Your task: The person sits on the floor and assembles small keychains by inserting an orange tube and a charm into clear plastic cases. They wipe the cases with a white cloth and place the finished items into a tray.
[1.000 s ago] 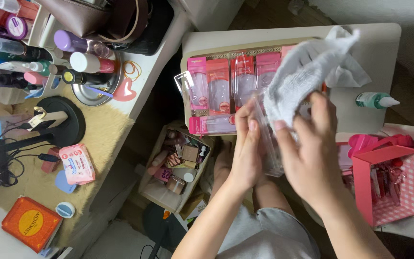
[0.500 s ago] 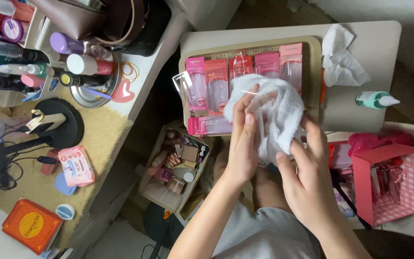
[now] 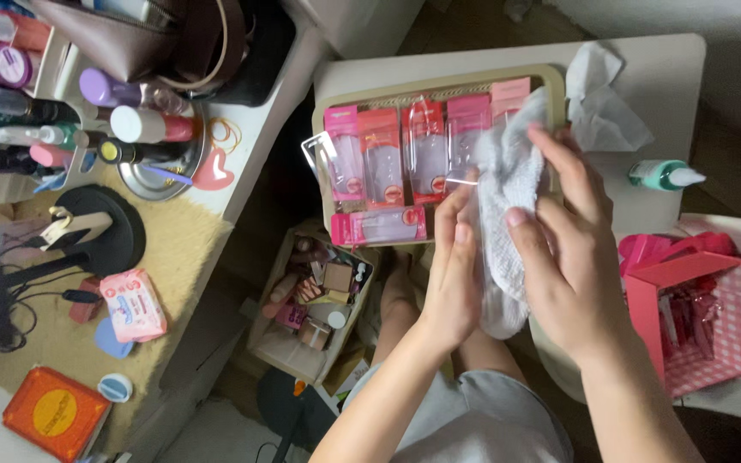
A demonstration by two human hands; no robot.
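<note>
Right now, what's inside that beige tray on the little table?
The beige tray holds clear packets with pink and red tops, one lying crosswise at its near edge. The white cloth and right hand cover its right side.

Cluttered white desk [image 3: 255,141], dim floor [image 3: 473,26]

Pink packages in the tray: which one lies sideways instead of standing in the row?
The pink package at the tray's near edge, left of the left hand; it lies crosswise, the others run lengthwise side by side.

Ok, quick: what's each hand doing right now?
Left hand: closed on a clear plastic box.
Right hand: pressing a white cloth against it.
</note>
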